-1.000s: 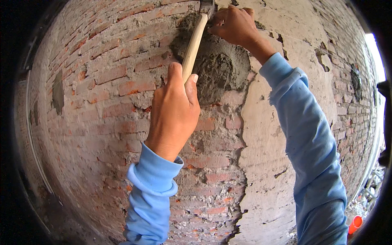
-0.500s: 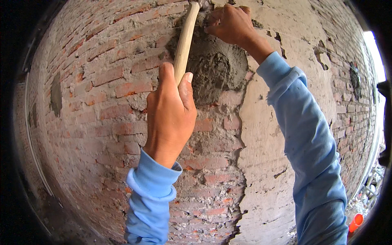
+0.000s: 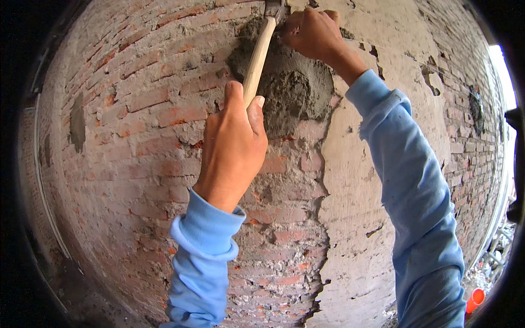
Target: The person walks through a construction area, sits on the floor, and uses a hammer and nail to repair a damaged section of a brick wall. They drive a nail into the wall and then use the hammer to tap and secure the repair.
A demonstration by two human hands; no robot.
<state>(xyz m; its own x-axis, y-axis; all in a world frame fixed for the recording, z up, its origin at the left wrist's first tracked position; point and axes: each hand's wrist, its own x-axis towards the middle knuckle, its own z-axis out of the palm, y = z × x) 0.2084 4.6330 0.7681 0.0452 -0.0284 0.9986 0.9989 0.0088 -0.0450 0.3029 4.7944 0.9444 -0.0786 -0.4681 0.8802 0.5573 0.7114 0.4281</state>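
Observation:
My left hand [image 3: 232, 150] is closed around the pale wooden handle of a hammer [image 3: 258, 63], thumb along the handle. The handle leans up and right, and its metal head is partly cut off by the top edge. Close beside that head, my right hand [image 3: 313, 34] is held against the wall with its fingers curled in. Whatever its fingertips grip is hidden. Below both lies a rough patch of wet grey mortar [image 3: 298, 94] on the brick wall [image 3: 180, 115].
Right of the bricks, a ragged edge starts a coat of beige plaster [image 3: 361, 218] with chipped holes. A thin string [image 3: 407, 53] runs across it from near my right hand. An orange-red tubular object [image 3: 476, 299] and debris lie at the lower right.
My left hand has shifted slightly up and right, bringing the hammer head down into view, nearer my right hand. The right hand has stayed nearly in place.

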